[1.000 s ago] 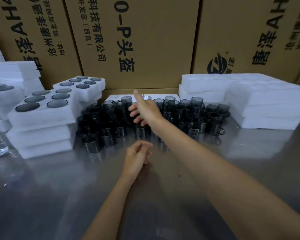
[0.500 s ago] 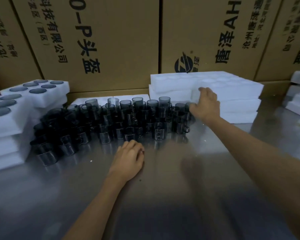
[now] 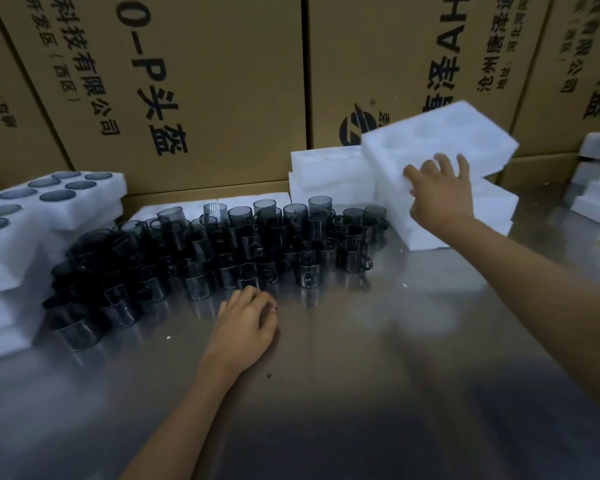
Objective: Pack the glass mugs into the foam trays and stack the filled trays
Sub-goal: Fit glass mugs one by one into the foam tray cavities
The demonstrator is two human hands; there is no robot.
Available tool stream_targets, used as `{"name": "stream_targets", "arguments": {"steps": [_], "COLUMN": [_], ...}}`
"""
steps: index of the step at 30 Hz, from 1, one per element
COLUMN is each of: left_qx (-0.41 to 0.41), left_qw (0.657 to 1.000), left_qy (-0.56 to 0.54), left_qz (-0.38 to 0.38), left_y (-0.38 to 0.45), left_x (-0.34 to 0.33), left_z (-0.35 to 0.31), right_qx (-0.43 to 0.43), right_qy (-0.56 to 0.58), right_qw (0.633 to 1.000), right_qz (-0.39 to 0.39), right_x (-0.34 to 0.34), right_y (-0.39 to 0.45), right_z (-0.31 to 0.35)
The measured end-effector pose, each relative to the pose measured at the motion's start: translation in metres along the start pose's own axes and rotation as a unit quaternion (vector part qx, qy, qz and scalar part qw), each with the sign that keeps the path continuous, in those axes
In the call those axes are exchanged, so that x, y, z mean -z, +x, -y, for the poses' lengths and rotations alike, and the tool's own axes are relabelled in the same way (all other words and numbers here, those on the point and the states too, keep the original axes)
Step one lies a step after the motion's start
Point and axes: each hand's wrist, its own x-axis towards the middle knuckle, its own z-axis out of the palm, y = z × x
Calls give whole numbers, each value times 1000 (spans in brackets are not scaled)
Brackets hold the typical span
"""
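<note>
Foam first: I see my right hand [image 3: 439, 195] gripping an empty foam tray [image 3: 437, 143], tilted up off the stack of empty trays [image 3: 326, 174] just right of the glass mugs [image 3: 222, 251]. My left hand [image 3: 245, 327] rests on the steel table [image 3: 361, 375] just in front of the mugs, fingers loosely curled, holding nothing. Filled trays [image 3: 49, 195] sit stacked left of the mugs.
</note>
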Motion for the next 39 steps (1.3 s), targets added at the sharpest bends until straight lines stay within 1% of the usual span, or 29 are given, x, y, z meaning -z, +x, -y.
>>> {"name": "stream_targets", "arguments": {"steps": [3,5,7,8,9,11,12,14,15,16,18,19,20,22,23,25,26,27,29,30,32,36,39], "left_qx": [2,12,54,91,132,196,213,213,208,205,202,201,200,204,206,206,201,195,185,183,183,193,194], "left_qw": [1000,999,989,975,951,891,869,837,832,834,854,862,861,847,841,835,837,841,844,843,840,837,836], "left_qy": [-9,-48,-132,-196,-272,-400,-438,-495,-509,-510,-478,-465,-466,-490,-499,-510,-510,-505,-502,-504,-509,-511,-512], "left_qz": [-5,-19,-37,-51,-67,-87,-93,-90,-77,-59,-28,-23,-27,-38,-33,-8,5,16,27,31,40,45,44], "left_y": [-1,-5,-10,-13,-16,-23,-27,-38,-44,-49,-56,-58,-58,-57,-57,-56,-56,-56,-55,-55,-54,-52,-52], "left_x": [3,6,10,12,15,22,25,32,34,34,35,36,37,40,41,42,42,41,41,41,42,43,42], "left_z": [-2,-4,-6,-6,-8,-13,-15,-20,-21,-21,-20,-21,-21,-23,-23,-22,-20,-19,-17,-16,-16,-16,-17], "right_qx": [61,97,136,154,173,204,215,236,247,260,282,275,248,160,113,30,4,-12,-32,-43,-61,-39,-52], "right_qy": [30,55,77,87,101,142,167,205,216,222,240,268,311,395,417,416,402,383,344,339,343,302,317], "right_qw": [996,992,988,984,979,965,955,936,929,923,911,904,895,883,884,898,903,905,903,896,883,909,907], "right_qz": [-55,-50,-15,8,31,87,116,162,173,178,182,188,200,199,176,141,153,183,256,285,315,284,271], "right_x": [33,54,71,78,83,92,96,102,104,106,108,108,107,102,95,75,64,50,23,11,-8,-25,-26], "right_y": [-39,-73,-111,-131,-149,-183,-197,-221,-231,-239,-244,-241,-234,-210,-194,-158,-140,-123,-97,-89,-83,-83,-86], "right_z": [23,42,65,76,87,107,116,130,135,139,143,143,143,140,138,135,134,135,138,141,150,158,156]}}
